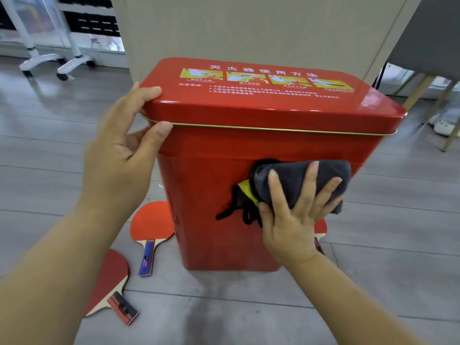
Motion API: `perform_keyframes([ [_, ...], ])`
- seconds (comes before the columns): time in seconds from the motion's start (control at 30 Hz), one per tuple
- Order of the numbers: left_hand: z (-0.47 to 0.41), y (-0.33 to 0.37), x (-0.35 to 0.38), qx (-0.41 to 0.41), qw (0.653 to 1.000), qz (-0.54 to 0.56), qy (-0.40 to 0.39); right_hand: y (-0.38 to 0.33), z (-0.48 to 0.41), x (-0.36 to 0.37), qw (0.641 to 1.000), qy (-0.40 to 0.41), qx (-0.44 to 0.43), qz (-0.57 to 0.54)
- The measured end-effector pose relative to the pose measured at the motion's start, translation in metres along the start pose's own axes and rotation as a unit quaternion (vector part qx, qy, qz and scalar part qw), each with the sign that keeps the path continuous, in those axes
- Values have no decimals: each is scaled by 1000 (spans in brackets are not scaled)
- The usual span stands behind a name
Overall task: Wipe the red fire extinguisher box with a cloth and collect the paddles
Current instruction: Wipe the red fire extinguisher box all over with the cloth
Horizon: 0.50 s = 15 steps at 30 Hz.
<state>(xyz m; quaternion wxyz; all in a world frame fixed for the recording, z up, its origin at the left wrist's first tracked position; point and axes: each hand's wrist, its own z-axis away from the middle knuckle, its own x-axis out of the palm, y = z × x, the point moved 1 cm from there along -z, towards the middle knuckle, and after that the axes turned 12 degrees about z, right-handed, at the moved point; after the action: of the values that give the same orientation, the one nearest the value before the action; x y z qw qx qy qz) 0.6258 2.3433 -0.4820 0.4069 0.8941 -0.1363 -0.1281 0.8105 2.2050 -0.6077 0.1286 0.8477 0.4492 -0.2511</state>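
Note:
A tall red fire extinguisher box with a printed lid stands on the floor in front of me. My left hand grips the lid's left corner, thumb under the rim. Pressed flat against the box's front face is a dark grey cloth with a yellow patch, held there by my right hand. A red paddle lies on the floor at the box's lower left. Another red paddle lies nearer to me. A third paddle peeks out behind my right wrist.
Grey plank floor all around. A beige wall panel rises right behind the box. White wheeled stand legs are at the far left. Wooden chair legs and a person's white shoe are at the far right.

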Motion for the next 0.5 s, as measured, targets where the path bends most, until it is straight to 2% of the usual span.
perform_keyframes([
  [0.13,0,-2,-1,3,1000,15,-9,-34,-15,-1,989,34,-139,33],
  [0.23,-1,-6,-2,15,1000,14,-19,-60,-31,-4,964,67,-255,30],
  [0.43,-1,-11,-3,6,998,55,-32,-92,-50,-3,885,60,-460,38],
  [0.5,0,-14,-3,6,997,66,-31,-94,-47,3,855,38,-512,76],
])
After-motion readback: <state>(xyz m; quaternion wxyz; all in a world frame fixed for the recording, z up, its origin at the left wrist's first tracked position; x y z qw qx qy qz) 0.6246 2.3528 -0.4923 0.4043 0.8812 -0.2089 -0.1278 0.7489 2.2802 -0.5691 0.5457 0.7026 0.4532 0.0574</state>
